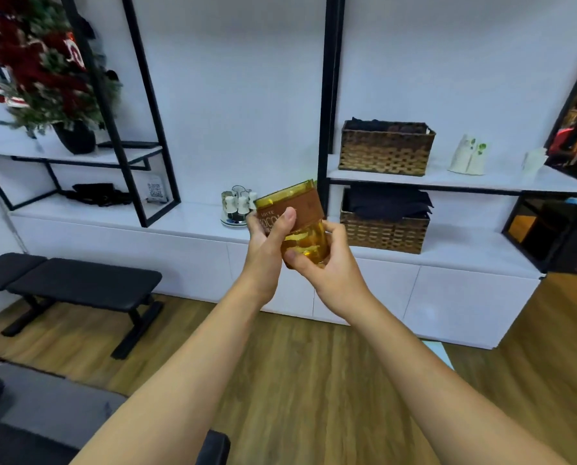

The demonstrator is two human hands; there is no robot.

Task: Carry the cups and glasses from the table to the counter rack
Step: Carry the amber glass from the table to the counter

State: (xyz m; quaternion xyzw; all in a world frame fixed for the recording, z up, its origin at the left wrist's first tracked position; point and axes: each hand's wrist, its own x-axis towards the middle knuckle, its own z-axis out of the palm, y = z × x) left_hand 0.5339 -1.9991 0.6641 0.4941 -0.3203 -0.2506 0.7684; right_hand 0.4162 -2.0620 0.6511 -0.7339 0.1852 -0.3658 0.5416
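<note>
An amber see-through glass (300, 213) with a brown label band is held in front of me, tilted, with both hands on it. My left hand (268, 243) grips the labelled upper part, thumb across the band. My right hand (327, 263) cups the base from below. Behind the glass, on the white counter (186, 216), stands a small metal cup rack (236, 206) with several white cups hanging on it.
Black metal shelving frames stand on the counter. Two wicker baskets (386, 147) sit on the right shelves. A decorated small tree in a black pot (75, 135) is at upper left. A black padded bench (79, 283) stands on the wood floor at left.
</note>
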